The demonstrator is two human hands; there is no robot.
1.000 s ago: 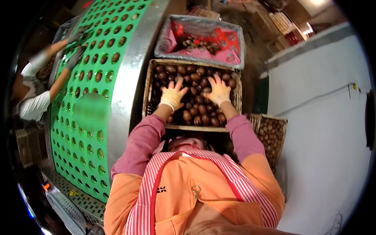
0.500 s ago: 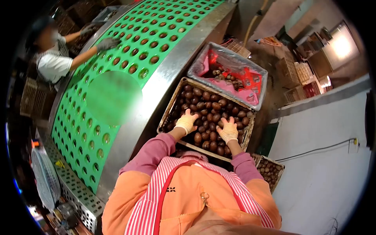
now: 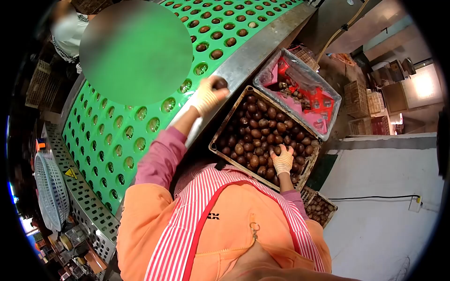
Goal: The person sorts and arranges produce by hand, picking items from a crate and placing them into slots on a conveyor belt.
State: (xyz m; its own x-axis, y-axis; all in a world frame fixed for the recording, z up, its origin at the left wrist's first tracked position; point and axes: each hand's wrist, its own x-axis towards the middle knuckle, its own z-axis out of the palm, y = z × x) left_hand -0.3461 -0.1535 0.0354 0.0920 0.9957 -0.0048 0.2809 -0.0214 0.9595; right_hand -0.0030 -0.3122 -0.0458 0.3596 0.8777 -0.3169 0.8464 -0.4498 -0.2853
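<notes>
My left hand (image 3: 209,97), in a pale ribbed glove, holds a dark brown egg (image 3: 219,84) over the steel edge (image 3: 206,105) of a machine. Beside it lies a green panel (image 3: 180,110) with rows of round holes; the upper holes hold dark brown eggs, while those nearer me show clear, shiny hollows. My right hand (image 3: 283,160), gloved likewise, is down in a crate (image 3: 216,146) heaped with eggs, its fingers curled round a dark brown egg (image 3: 276,151). A grey blur hides part of the panel.
Behind the crate stands a grey plastic-lined bin (image 3: 333,114) holding red and pink wrappers. A smaller crate of eggs (image 3: 321,209) sits on the floor by the wall (image 3: 375,173). A white basket (image 3: 47,187) is at left. Another person (image 3: 70,40) stands across the machine.
My left hand has come up out of the crate and left to the machine edge with an egg. My right hand stays in the crate, its fingers more closed. The view has shifted.
</notes>
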